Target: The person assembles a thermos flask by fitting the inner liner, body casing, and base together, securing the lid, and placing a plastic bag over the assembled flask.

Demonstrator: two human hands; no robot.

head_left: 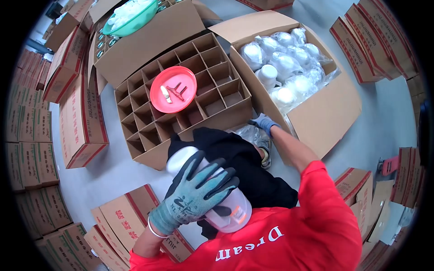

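My left hand (pixel 195 189), in a grey-green glove with dark fingertips, is wrapped around a translucent plastic bottle (pixel 237 212) with a white top and orange print. The bottle is tilted in front of my red shirt. My right hand (pixel 264 123), also gloved, reaches down between two cartons with its fingers extended. Just below it lies a crumpled clear plastic bag (pixel 251 133), partly hidden by my leg; whether the fingertips touch it is unclear. The divided carton (pixel 217 119) stands in front of me, with a red plastic dish (pixel 158 101) resting on its dividers.
At the right, an open carton (pixel 327 117) holds several white bottles (pixel 284 63) in clear bags. Red tools (pixel 177 91) lie in the dish. A green basin (pixel 140 22) of white pieces sits on another carton at the back. Stacked cartons (pixel 34 162) line the left side.
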